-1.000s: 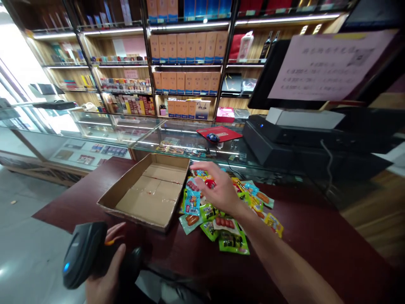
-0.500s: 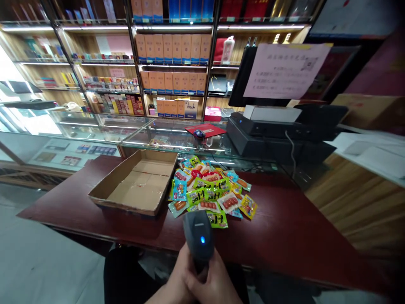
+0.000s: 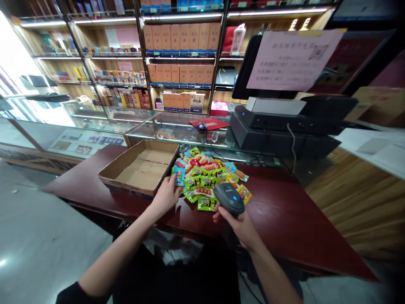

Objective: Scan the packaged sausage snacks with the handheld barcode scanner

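Left to right. The open cardboard box [image 3: 126, 186] stands on the red counter [image 3: 284, 223], just beside the pile of sausage packets [image 3: 205, 181]. Your left hand [image 3: 165, 196] is closed on a blue packet [image 3: 179, 176], pinching it at the pile's left edge, between box and pile. The pile lies on the counter, in front of the glass case [image 3: 177, 128]. Your right hand [image 3: 236, 223] is clamped around the black barcode scanner [image 3: 229, 198], held at the pile's right front edge, blue light upward. You cannot tell whether the scanner touches the packets.
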Action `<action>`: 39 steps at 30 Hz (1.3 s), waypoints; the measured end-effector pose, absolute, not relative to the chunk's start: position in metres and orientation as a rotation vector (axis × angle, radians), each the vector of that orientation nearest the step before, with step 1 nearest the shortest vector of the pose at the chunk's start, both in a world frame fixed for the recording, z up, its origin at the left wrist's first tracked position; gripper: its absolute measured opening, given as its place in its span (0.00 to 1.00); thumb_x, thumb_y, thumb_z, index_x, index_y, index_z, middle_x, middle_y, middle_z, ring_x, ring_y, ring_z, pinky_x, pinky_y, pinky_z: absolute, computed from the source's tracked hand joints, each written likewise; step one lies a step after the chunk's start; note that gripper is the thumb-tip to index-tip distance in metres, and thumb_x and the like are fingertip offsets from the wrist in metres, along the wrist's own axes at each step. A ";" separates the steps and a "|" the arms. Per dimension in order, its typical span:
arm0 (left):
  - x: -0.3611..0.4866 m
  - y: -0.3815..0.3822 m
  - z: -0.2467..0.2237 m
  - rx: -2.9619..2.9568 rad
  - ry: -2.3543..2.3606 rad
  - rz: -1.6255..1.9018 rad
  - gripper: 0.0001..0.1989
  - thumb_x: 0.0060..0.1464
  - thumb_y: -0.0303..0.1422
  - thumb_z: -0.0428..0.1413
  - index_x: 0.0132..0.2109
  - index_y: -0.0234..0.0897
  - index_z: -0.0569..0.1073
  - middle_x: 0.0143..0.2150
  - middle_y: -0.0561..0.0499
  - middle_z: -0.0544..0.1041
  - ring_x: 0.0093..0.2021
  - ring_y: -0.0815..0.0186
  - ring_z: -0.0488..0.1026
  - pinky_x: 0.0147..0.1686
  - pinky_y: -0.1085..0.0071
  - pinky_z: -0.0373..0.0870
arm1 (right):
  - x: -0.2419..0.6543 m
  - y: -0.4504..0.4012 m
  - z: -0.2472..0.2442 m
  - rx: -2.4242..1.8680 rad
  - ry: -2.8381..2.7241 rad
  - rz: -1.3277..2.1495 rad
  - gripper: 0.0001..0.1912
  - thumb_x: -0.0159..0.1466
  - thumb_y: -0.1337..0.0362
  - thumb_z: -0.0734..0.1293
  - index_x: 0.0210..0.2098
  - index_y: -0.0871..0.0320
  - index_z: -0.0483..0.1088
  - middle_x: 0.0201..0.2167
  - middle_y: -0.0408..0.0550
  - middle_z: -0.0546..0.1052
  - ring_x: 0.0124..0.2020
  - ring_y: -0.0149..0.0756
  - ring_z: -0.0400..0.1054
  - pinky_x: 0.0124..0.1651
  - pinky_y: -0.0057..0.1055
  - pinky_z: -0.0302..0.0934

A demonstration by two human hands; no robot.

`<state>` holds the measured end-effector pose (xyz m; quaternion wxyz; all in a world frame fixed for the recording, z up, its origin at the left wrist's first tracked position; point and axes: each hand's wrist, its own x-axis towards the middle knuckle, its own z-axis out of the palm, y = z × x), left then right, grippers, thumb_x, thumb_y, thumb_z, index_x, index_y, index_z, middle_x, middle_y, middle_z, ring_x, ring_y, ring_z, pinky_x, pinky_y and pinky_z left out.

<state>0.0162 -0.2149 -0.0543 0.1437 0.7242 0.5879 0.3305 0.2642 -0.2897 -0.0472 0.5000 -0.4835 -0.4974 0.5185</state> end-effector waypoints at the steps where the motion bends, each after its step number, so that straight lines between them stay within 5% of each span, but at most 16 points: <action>1: 0.018 -0.206 -0.061 2.104 1.778 0.956 0.27 0.59 0.31 0.51 0.63 0.23 0.62 0.58 0.28 0.68 0.59 0.47 0.66 0.57 0.56 0.62 | 0.266 -0.289 -0.049 -1.172 -1.187 1.303 0.21 0.54 0.49 0.74 0.33 0.62 0.74 0.24 0.50 0.79 0.24 0.38 0.74 0.32 0.34 0.70; 5: 0.031 -0.181 -0.071 2.098 2.050 0.800 0.29 0.59 0.28 0.50 0.65 0.21 0.56 0.55 0.27 0.70 0.55 0.49 0.69 0.54 0.57 0.63 | 0.266 -0.293 -0.055 -1.171 -1.158 1.444 0.20 0.55 0.50 0.74 0.32 0.62 0.73 0.21 0.46 0.76 0.22 0.33 0.70 0.29 0.30 0.66; 10: 0.035 -0.167 -0.058 2.258 2.061 0.778 0.31 0.51 0.25 0.56 0.63 0.27 0.61 0.47 0.34 0.75 0.54 0.48 0.68 0.52 0.57 0.63 | 0.268 -0.293 -0.055 -1.142 -1.236 1.461 0.18 0.57 0.52 0.73 0.32 0.61 0.71 0.21 0.44 0.74 0.23 0.32 0.68 0.30 0.30 0.63; 14: 0.024 -0.167 -0.057 1.965 1.822 0.911 0.19 0.47 0.25 0.59 0.49 0.31 0.75 0.39 0.42 0.78 0.42 0.56 0.74 0.44 0.65 0.67 | 0.269 -0.287 -0.046 -1.246 -1.397 1.284 0.16 0.57 0.52 0.72 0.30 0.59 0.71 0.20 0.43 0.73 0.22 0.34 0.67 0.28 0.31 0.63; 18: 0.021 -0.196 -0.057 1.260 1.264 1.151 0.15 0.46 0.38 0.65 0.39 0.32 0.77 0.31 0.48 0.77 0.32 0.62 0.74 0.37 0.68 0.70 | 0.256 -0.263 -0.027 -1.273 -1.506 0.964 0.17 0.57 0.54 0.71 0.41 0.58 0.74 0.29 0.47 0.78 0.34 0.41 0.73 0.39 0.37 0.67; 23: 0.055 -0.234 -0.057 0.484 0.533 1.307 0.16 0.55 0.40 0.61 0.48 0.36 0.76 0.49 0.44 0.78 0.49 0.58 0.75 0.50 0.61 0.71 | 0.211 -0.214 -0.010 -1.359 -1.718 0.686 0.16 0.59 0.58 0.69 0.44 0.58 0.72 0.42 0.53 0.77 0.47 0.46 0.71 0.51 0.42 0.64; 31: 0.056 -0.213 -0.065 0.201 0.397 1.367 0.12 0.61 0.37 0.56 0.48 0.37 0.76 0.46 0.49 0.81 0.48 0.64 0.77 0.56 0.65 0.69 | 0.163 -0.193 -0.021 -1.430 -1.957 0.666 0.25 0.62 0.61 0.66 0.56 0.65 0.63 0.58 0.65 0.64 0.62 0.52 0.61 0.62 0.45 0.57; 35: 0.046 -0.207 -0.060 0.180 0.377 1.349 0.12 0.63 0.37 0.53 0.47 0.36 0.77 0.45 0.48 0.81 0.48 0.65 0.77 0.53 0.69 0.71 | 0.168 -0.198 -0.021 -1.369 -2.050 0.666 0.32 0.61 0.62 0.66 0.63 0.64 0.57 0.67 0.63 0.54 0.70 0.50 0.46 0.68 0.46 0.47; 39: 0.042 -0.205 -0.040 0.161 0.347 1.371 0.11 0.64 0.36 0.52 0.43 0.38 0.78 0.39 0.50 0.82 0.44 0.67 0.78 0.48 0.72 0.73 | 0.174 -0.205 -0.001 -1.360 -2.080 0.519 0.33 0.63 0.60 0.65 0.65 0.61 0.56 0.68 0.61 0.55 0.70 0.48 0.45 0.69 0.46 0.46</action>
